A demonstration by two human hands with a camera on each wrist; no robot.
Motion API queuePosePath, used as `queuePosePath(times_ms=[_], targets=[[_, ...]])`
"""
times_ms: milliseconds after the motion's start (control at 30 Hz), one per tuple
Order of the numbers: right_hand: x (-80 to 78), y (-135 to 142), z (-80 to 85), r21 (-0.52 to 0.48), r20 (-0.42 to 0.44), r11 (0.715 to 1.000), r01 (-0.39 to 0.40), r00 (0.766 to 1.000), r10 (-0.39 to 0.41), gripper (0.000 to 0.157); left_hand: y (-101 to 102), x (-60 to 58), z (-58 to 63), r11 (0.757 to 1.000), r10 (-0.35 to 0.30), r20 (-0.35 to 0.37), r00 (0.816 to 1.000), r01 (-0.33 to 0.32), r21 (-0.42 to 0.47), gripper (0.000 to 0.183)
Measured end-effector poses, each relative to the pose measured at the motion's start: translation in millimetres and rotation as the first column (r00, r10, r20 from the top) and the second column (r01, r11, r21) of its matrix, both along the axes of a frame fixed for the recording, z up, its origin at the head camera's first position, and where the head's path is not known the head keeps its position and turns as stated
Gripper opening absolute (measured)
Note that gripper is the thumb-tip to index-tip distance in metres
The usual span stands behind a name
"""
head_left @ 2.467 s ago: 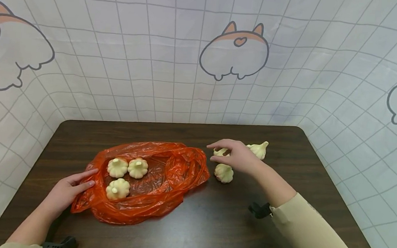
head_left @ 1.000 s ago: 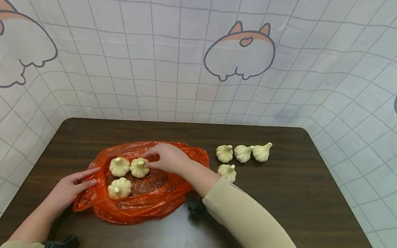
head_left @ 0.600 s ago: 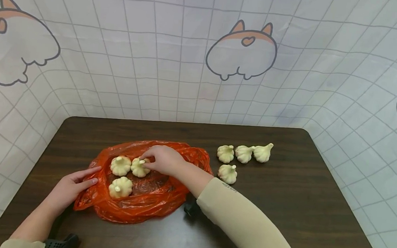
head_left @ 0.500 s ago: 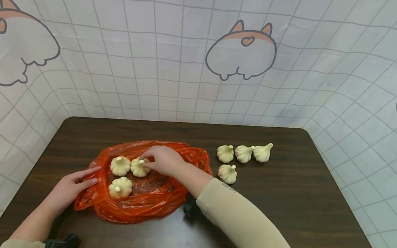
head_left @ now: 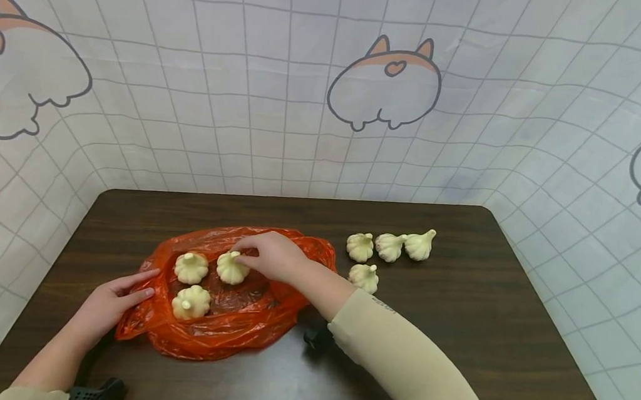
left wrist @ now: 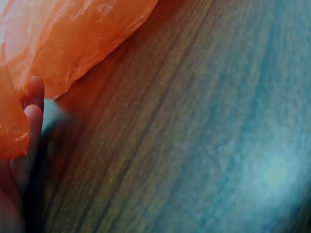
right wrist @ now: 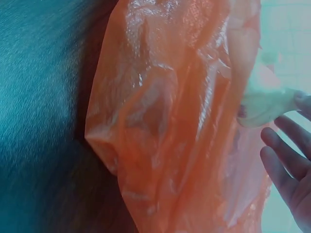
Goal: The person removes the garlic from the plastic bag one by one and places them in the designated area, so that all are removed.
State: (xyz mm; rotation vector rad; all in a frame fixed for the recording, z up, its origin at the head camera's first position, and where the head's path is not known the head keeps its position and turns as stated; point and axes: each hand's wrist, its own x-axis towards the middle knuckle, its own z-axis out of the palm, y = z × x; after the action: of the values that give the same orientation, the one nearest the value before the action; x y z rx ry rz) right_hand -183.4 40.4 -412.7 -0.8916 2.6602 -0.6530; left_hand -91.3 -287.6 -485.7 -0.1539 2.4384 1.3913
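An orange-red plastic bag (head_left: 219,343) lies spread open on the table. Inside it are three garlic bulbs: one at the back left (head_left: 191,268), one at the front left (head_left: 191,303), and a third bulb (head_left: 233,270) that my right hand (head_left: 274,256) pinches by its stem. The right wrist view shows this pinched garlic bulb (right wrist: 262,109) beyond the bag's wrinkled side, the other fingers extended below it. My left hand (head_left: 105,308) holds the bag's left edge; plastic lies between its thumb and fingers in the left wrist view.
Several more garlic bulbs sit to the right of the bag: three in a row at the back, including the rightmost bulb (head_left: 420,245), and one nearer bulb (head_left: 364,278) partly behind my right forearm. A patterned cloth (head_left: 306,98) surrounds the dark wooden table (head_left: 490,339).
My right hand came from the bulbs at the right into the bag. In the last half second the pinched garlic bulb shifted slightly right, away from its neighbour. My left hand stays in place.
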Motion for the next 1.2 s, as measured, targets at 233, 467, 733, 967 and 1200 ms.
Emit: queuePosePath(times_ms=[233, 467, 733, 967, 1200], targets=[[-1.0, 16, 9.8, -0.055, -0.002, 0.998, 0.026, 1.0, -0.026, 0.028, -1, 0.1, -0.4, 1.0, -0.006, -0.012, 1.0, 0.006, 0.004, 0.071], [0.4, 38, 23.2, -0.091, 0.012, 0.993, 0.079, 0.997, -0.078, 0.029, -1, 1.0, 0.2, 1.0, -0.02, -0.014, 1.0, 0.02, -0.013, 0.07], [0.5, 73, 38.3, -0.18, -0.018, 0.975, 0.132, 0.99, -0.137, 0.025, -1, 0.6, 0.8, 1.0, -0.003, 0.005, 1.0, 0.003, 0.029, 0.071], [3.6, 115, 51.0, -0.246, -0.009, 0.943, 0.225, 0.972, -0.234, 0.024, -1, 2.4, 1.9, 1.0, -0.007, -0.001, 1.0, 0.007, 0.025, 0.07], [9.7, 166, 50.3, -0.309, -0.022, 0.901, 0.305, 0.945, -0.327, 0.02, 0, 2.0, 2.5, 1.0, -0.001, -0.011, 1.0, 0.002, 0.027, 0.07]])
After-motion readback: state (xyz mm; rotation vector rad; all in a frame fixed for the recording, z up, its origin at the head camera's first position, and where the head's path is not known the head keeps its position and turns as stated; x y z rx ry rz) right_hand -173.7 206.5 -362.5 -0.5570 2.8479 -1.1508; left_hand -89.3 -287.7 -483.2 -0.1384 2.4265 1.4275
